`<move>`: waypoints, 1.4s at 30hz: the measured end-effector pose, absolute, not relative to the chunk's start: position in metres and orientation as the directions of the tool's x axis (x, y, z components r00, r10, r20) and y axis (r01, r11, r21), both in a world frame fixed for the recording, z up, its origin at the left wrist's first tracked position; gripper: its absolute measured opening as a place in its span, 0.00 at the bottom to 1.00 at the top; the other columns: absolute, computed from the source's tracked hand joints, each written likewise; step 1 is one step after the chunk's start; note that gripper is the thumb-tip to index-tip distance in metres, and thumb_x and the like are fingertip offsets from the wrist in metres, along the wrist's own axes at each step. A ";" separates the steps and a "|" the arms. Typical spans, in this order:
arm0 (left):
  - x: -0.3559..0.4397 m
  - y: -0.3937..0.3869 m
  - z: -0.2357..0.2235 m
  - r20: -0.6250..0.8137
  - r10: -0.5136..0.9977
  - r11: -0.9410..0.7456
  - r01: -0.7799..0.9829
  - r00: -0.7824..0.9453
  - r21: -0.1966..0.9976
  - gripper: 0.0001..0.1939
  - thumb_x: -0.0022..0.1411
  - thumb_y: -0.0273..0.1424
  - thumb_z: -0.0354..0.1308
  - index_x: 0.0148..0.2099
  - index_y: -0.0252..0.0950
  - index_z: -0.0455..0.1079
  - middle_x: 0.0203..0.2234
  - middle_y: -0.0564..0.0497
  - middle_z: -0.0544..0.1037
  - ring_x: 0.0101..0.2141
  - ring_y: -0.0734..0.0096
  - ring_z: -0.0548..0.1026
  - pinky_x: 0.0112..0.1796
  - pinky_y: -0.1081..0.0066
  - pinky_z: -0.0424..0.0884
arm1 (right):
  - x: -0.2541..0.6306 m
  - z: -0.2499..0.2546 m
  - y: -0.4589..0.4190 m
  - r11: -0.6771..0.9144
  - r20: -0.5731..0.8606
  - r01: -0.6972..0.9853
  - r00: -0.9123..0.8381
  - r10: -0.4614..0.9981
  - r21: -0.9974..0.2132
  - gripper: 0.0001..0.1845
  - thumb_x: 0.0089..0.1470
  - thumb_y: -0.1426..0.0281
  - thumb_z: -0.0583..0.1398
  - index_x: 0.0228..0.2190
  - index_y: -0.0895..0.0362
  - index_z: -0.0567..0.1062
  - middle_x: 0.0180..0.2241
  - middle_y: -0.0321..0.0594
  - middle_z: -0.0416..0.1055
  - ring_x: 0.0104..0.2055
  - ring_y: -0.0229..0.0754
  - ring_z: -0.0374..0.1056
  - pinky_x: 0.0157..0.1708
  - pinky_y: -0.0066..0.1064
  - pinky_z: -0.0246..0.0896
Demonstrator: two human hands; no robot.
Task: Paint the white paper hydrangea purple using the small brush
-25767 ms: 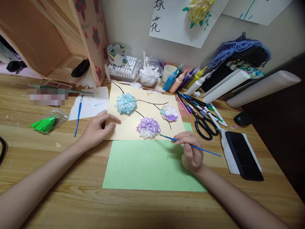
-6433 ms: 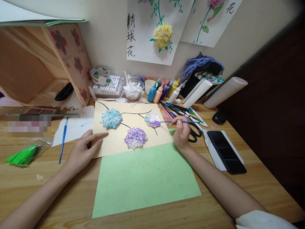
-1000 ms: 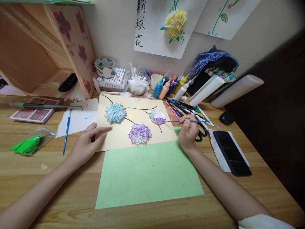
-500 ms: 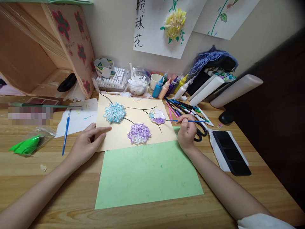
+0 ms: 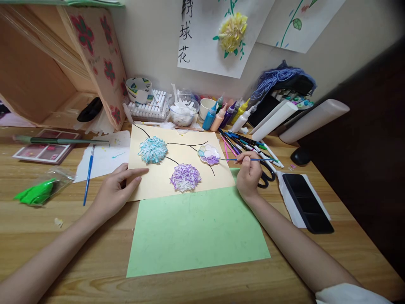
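Observation:
My right hand (image 5: pixel 249 174) is closed around a thin blue paintbrush (image 5: pixel 262 160), its tip at the edge of a flower-shaped paint palette (image 5: pixel 208 155) holding purple and teal paint. The palette rests on a cream sheet (image 5: pixel 177 133) with black drawn branches. Two ruffled paper flowers are on that sheet, a blue-and-white one (image 5: pixel 153 150) and a purple-and-white one (image 5: pixel 185 177). Flat on the sheet's left edge lies my left hand (image 5: pixel 115 190), index finger stretched out and nothing held. A green sheet (image 5: pixel 199 236) lies nearer me, meeting the cream sheet's front edge.
Paint bottles (image 5: pixel 218 116), a paper cup (image 5: pixel 207 107) and a bowl of paper scraps (image 5: pixel 182 110) line the back. Pens (image 5: pixel 243 141), scissors (image 5: pixel 267 175) and a phone (image 5: pixel 306 202) are at right. Another paintbrush (image 5: pixel 89 175) and a green bag (image 5: pixel 36 192) lie at left.
Almost nothing differs. The view has shifted very slightly; both hands, the paintbrush and the palette keep their places.

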State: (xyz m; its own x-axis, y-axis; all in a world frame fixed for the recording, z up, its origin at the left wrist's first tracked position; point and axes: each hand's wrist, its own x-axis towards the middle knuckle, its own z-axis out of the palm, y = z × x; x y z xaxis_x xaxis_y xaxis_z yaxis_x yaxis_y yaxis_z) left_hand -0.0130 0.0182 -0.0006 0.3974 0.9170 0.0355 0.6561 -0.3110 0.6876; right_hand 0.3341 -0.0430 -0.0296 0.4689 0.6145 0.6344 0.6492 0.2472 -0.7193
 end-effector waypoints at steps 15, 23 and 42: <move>-0.013 0.018 0.000 0.036 0.917 -0.311 0.658 0.396 0.685 0.19 0.65 0.39 0.50 0.52 0.41 0.75 0.25 0.56 0.57 0.26 0.70 0.62 0.31 0.69 0.62 | 0.333 -0.029 -0.041 0.269 0.560 0.531 0.521 0.644 -0.804 0.13 0.61 0.66 0.51 0.26 0.55 0.67 0.24 0.32 0.64 0.25 0.36 0.63 0.28 0.30 0.59; -0.012 0.018 0.001 0.041 0.919 -0.310 0.657 0.391 0.687 0.18 0.64 0.39 0.51 0.51 0.42 0.75 0.25 0.56 0.57 0.26 0.70 0.63 0.31 0.70 0.63 | 0.340 -0.033 -0.034 0.314 0.457 0.332 0.657 0.600 -0.889 0.12 0.59 0.64 0.51 0.25 0.54 0.63 0.25 0.33 0.61 0.25 0.35 0.61 0.28 0.29 0.58; -0.008 0.015 0.005 0.035 0.922 -0.293 0.636 0.386 0.714 0.20 0.63 0.36 0.50 0.50 0.35 0.76 0.25 0.55 0.58 0.27 0.69 0.62 0.32 0.68 0.63 | 0.276 -0.022 -0.072 0.385 0.401 0.115 0.308 0.863 -0.916 0.07 0.56 0.70 0.54 0.27 0.54 0.69 0.25 0.35 0.67 0.29 0.38 0.65 0.30 0.31 0.61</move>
State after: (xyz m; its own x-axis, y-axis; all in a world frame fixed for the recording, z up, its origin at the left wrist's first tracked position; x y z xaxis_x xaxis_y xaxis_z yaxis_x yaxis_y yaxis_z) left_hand -0.0078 0.0155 0.0051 0.3856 0.9220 0.0350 0.6357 -0.2930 0.7141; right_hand 0.2755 -0.0721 -0.0224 0.3082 0.8625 0.4014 0.1153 0.3850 -0.9157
